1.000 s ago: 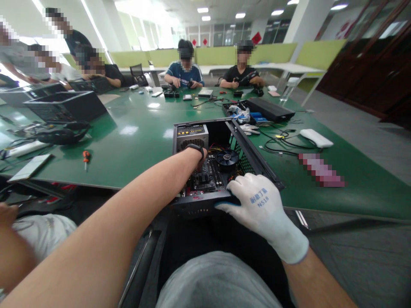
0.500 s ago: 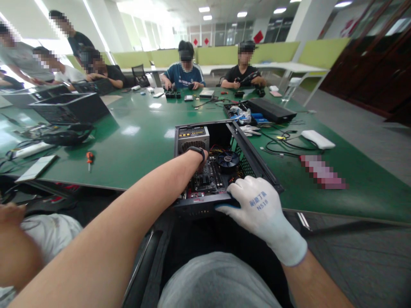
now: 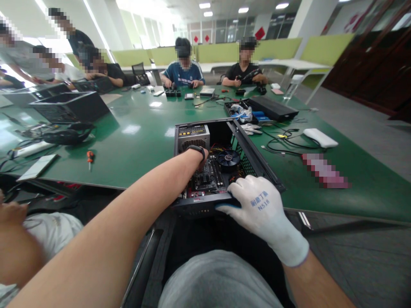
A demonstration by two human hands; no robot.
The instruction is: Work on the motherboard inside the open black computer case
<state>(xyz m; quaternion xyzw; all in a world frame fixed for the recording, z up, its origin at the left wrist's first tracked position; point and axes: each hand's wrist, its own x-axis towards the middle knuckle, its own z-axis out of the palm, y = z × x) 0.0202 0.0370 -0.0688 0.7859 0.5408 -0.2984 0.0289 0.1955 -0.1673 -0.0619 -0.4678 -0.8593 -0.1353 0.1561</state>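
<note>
An open black computer case (image 3: pixel 195 207) lies at the front edge of the green table. Inside it are a silver power supply (image 3: pixel 193 136), a motherboard (image 3: pixel 205 177) and a round black fan (image 3: pixel 229 158). My bare left hand (image 3: pixel 203 159), with a black band at the wrist, reaches into the case beside the power supply; its fingers are hidden. My right hand (image 3: pixel 252 197), in a white glove, grips the near right edge of the case, thumb on the outer side and fingers curled over the rim.
On the green table (image 3: pixel 138 149) are an orange screwdriver (image 3: pixel 90 159), another case (image 3: pixel 69 107) at left, and cables, a white box (image 3: pixel 320 138) and a black tray with gloves (image 3: pixel 272 109) at right. Several people sit or stand around; one is close at my left.
Both hands stay nearly where they were. The view has shifted slightly, and things at the right appear a little farther right.
</note>
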